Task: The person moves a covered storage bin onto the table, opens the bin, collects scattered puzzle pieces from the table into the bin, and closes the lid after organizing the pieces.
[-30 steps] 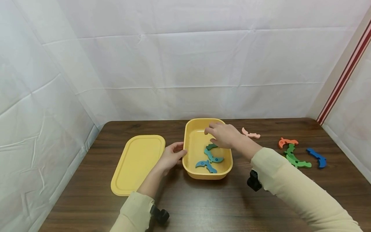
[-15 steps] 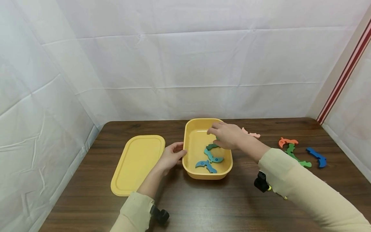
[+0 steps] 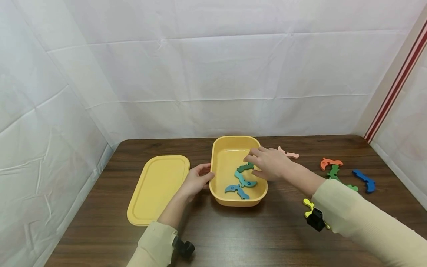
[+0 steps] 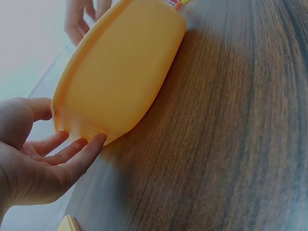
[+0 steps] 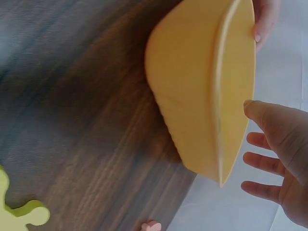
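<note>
A yellow plastic box (image 3: 221,163) stands on the wooden table. My left hand (image 3: 197,180) holds its left side, thumb at the rim and fingertips against the outer wall, as the left wrist view shows. Above the box's right rim hovers my right hand (image 3: 271,163), fingers relaxed and apart, holding nothing. Inside the box lie a dark green piece (image 3: 245,167), a teal piece (image 3: 245,181) and a blue-grey piece (image 3: 237,191), all flat, curved and notched. A pink piece (image 3: 290,154) lies just beyond the right hand.
A yellow lid (image 3: 158,189) lies flat left of the box. Toward the right lie an orange piece (image 3: 331,163), green pieces (image 3: 333,172) and a blue piece (image 3: 364,181). The right sleeve partly covers a yellow piece (image 3: 308,203). A white cloth (image 3: 200,74) hangs behind the table.
My right hand has moved right and slightly nearer, from over the box's middle to its right rim. More of the dark green piece and the yellow piece shows. The left hand stays.
</note>
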Tool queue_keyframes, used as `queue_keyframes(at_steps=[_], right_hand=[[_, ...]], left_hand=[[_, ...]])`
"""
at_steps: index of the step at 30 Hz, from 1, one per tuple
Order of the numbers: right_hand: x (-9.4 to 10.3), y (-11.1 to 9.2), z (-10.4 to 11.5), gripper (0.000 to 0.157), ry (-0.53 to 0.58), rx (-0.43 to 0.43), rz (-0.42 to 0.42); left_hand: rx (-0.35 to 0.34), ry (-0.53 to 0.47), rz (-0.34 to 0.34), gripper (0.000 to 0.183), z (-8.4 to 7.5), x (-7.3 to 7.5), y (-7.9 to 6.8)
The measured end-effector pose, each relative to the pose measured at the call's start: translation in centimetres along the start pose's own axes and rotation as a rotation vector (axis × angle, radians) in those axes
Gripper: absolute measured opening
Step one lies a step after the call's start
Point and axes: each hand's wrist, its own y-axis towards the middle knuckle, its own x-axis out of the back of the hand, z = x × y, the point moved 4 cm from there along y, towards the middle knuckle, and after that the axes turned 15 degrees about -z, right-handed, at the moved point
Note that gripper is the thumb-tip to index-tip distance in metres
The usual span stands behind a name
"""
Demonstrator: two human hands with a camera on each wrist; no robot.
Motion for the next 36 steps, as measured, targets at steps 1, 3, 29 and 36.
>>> queue_keyframes(at_steps=[1, 3, 29, 36], right_hand=[[0.0, -0.2, 0.1, 0.04, -0.004, 0.012, -0.013], [0.0, -0.7, 0.2, 0.04, -0.013, 0.032, -0.034], [0.7, -7.8, -1.0, 0.052, 0.08, -0.091, -0.03], [1.0, -9.7, -1.3, 0.057, 0.075, -0.125, -0.007]], left_hand=[[0.003, -0.001, 0.004, 0.044, -0.1, 0.0, 0.0], [0.01, 0.001, 0.013, 0.044, -0.3, 0.1, -0.2], [0.013, 0.023, 0.025, 0.045, -2.4, 0.2, -2.1], [0.007, 0.021, 0.021, 0.045, -1.8, 0.1, -1.5]])
